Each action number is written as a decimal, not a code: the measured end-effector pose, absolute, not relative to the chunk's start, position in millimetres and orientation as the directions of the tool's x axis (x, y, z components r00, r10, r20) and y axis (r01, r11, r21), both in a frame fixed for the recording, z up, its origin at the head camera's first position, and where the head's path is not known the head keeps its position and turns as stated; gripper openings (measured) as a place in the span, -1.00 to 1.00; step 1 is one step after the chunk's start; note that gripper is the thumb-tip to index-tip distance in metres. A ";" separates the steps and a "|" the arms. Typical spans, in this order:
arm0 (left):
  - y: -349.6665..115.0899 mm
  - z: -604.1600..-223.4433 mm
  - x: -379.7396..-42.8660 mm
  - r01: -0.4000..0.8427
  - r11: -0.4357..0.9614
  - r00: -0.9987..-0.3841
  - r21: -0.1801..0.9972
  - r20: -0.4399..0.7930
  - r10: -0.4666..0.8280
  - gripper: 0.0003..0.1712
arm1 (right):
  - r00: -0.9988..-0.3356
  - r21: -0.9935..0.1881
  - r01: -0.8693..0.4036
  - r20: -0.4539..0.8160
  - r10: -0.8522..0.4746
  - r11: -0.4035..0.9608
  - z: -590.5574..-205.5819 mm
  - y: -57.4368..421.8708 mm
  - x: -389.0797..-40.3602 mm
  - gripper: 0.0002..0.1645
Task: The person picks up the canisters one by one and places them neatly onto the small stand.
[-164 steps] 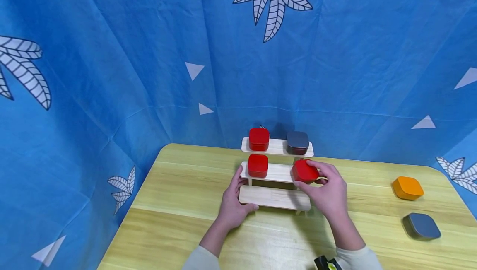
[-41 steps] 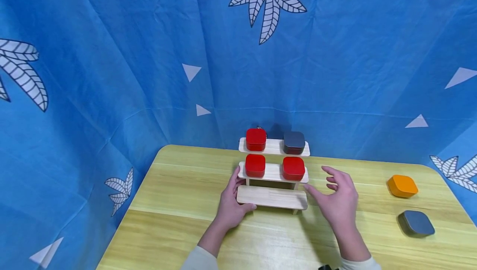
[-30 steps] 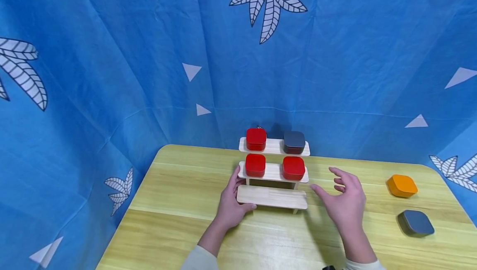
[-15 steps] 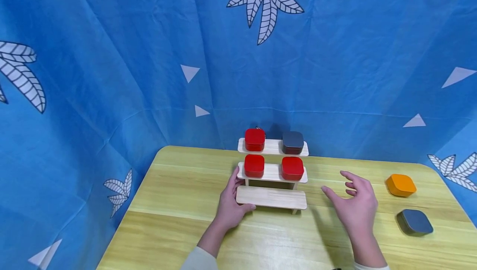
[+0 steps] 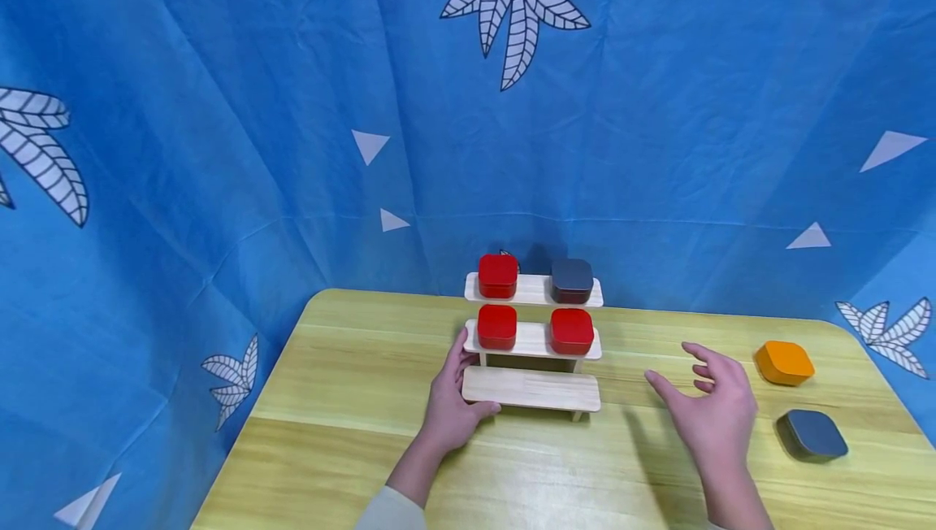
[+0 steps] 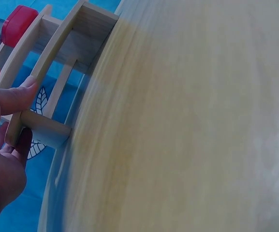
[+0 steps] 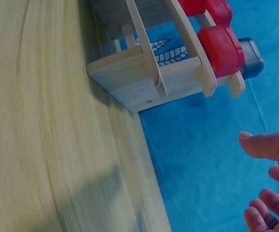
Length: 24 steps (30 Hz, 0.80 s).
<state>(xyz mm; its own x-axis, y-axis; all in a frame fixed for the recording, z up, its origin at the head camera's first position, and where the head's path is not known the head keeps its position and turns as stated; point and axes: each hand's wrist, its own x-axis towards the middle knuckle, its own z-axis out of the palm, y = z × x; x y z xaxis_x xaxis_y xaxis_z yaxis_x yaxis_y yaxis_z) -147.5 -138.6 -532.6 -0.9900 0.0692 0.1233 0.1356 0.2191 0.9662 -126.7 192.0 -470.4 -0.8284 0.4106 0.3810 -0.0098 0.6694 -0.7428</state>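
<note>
A three-tier wooden stand (image 5: 530, 388) stands near the table's back edge. My left hand (image 5: 452, 408) grips its left end, thumb at the front of the lowest tier; the left wrist view shows the fingers (image 6: 23, 145) curled under that board. The top tier bears a red tin (image 5: 498, 276) and a dark grey tin (image 5: 572, 280). On the middle tier sit two more, a left red tin (image 5: 496, 327) and a right red tin (image 5: 572, 331); the lowest tier is bare. To the stand's right, my right hand (image 5: 717, 412) hovers over the table, holding nothing, thumb and fingers spread apart.
Right of my right hand, an orange tin (image 5: 785, 362) and another dark grey tin (image 5: 812, 435) rest on the light wooden table (image 5: 351, 367). A blue curtain (image 5: 292, 107) with white leaf prints hangs behind and to the left.
My right hand has let go of the right red tin, which now sits squarely on the middle tier, and has moved right towards the loose tins. My left hand keeps its hold on the stand.
</note>
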 end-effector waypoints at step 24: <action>-137.8 -529.0 -145.8 0.122 0.208 -0.992 0.970 0.111 0.064 0.47 | -0.820 -0.722 0.084 0.342 0.459 0.686 -474.6 212.5 -119.7 -0.21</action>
<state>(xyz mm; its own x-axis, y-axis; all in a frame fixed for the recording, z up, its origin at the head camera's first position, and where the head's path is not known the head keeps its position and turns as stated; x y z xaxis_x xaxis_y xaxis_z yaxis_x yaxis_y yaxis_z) -145.8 -137.8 -529.0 -0.9917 0.0642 0.1110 0.1221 0.2081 0.9705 -119.7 212.5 -474.6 -0.8198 0.4595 0.3418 0.0835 0.6864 -0.7224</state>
